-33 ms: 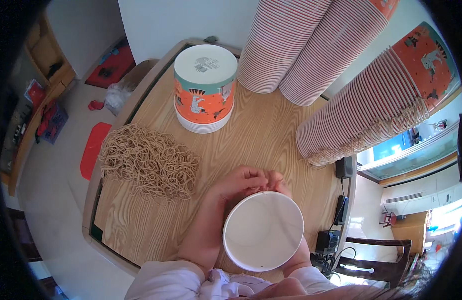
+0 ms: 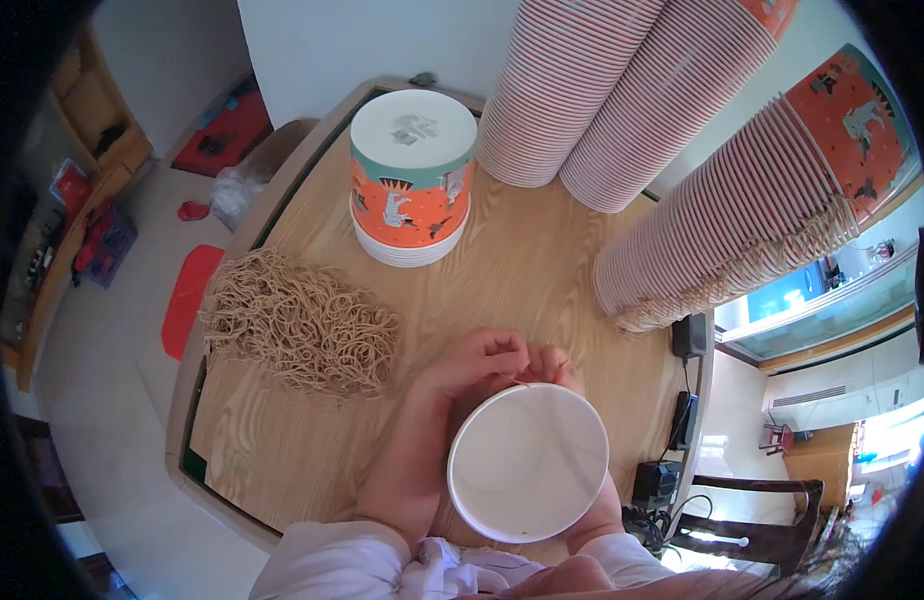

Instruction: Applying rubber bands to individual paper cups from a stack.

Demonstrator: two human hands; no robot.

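A white-lined paper bucket is tilted in front of me, its round mouth facing up toward me. My left hand is closed at the far rim, fingers curled and pinched together. A thin tan strand of cord shows at the rim beside those fingertips. My right hand reaches around behind the bucket, its bent fingers meeting the left ones by the rim; the bucket hides most of it. To the left lies a loose heap of tan cords.
An upside-down stack of orange and green patterned buckets stands on the wooden table. Tall nested bucket stacks rise behind. Another stack leans at right, with cords along its side. Black power adapters sit by the right edge.
My left fingers have shifted very slightly to the left. The bucket and everything else stay practically the same.
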